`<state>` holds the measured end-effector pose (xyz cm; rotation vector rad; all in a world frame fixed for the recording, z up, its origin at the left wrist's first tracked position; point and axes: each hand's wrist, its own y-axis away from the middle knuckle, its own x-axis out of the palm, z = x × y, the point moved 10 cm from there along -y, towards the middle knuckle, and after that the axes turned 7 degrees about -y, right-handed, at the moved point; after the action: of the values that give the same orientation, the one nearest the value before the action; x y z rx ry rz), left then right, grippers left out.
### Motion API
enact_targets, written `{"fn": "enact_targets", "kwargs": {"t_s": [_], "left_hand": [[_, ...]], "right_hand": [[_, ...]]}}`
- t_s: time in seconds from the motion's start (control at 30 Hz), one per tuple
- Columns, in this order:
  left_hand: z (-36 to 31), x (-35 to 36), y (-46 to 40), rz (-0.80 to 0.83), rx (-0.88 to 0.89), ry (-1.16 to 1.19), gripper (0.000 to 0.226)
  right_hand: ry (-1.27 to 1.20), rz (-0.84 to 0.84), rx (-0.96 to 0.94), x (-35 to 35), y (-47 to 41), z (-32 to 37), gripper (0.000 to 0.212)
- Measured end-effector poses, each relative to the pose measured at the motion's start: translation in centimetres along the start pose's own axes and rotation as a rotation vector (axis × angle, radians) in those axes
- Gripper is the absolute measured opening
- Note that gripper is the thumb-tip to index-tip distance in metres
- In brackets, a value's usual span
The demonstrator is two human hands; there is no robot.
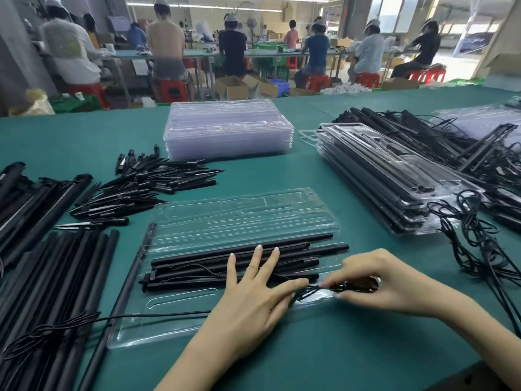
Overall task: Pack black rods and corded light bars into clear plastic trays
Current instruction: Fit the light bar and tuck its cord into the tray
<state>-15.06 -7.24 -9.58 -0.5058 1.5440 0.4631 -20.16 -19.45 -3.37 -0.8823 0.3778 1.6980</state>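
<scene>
An open clear plastic tray lies on the green table in front of me. Several black rods and light bars lie across its middle. My left hand presses flat on these bars with straight, spread fingers. My right hand pinches a bundled black cord at the tray's right end, just right of my left thumb. A second cord runs across the tray's near half to the left.
A pile of black rods lies at the left, pointed black spikes behind it. A stack of empty clear trays sits at the back, filled trays and tangled corded bars at the right. People sit at far benches.
</scene>
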Motion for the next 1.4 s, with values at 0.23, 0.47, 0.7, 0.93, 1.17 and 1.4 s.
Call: {"fn": "enact_targets", "kwargs": {"t_s": [0.23,0.47,0.7,0.93,1.17,1.4], "left_hand": [[0.2,0.3,-0.1,0.002,-0.011,0.001,0.045],[0.3,0.3,0.0,0.004,-0.023,0.006,0.052],[0.4,0.4,0.0,-0.005,-0.019,0.003,0.049],[0.0,0.1,0.1,0.008,0.017,0.041,0.045],[-1.1,0.6,0.2,0.062,0.128,-0.058,0.046],[-1.0,0.6,0.1,0.061,0.120,-0.050,0.045]], "right_hand": [[0.028,0.054,-0.009,1.7,-1.3,-1.1,0.024],[0.029,0.184,0.032,2.5,-0.9,-1.8,0.026],[0.066,0.229,0.030,2.4,-1.4,-1.8,0.028],[0.078,-0.007,-0.004,0.5,-1.4,-1.5,0.006],[-0.087,-0.177,0.099,-0.1,-0.5,-3.4,0.027],[0.239,-0.012,0.102,-0.5,-0.3,-3.6,0.061]]}}
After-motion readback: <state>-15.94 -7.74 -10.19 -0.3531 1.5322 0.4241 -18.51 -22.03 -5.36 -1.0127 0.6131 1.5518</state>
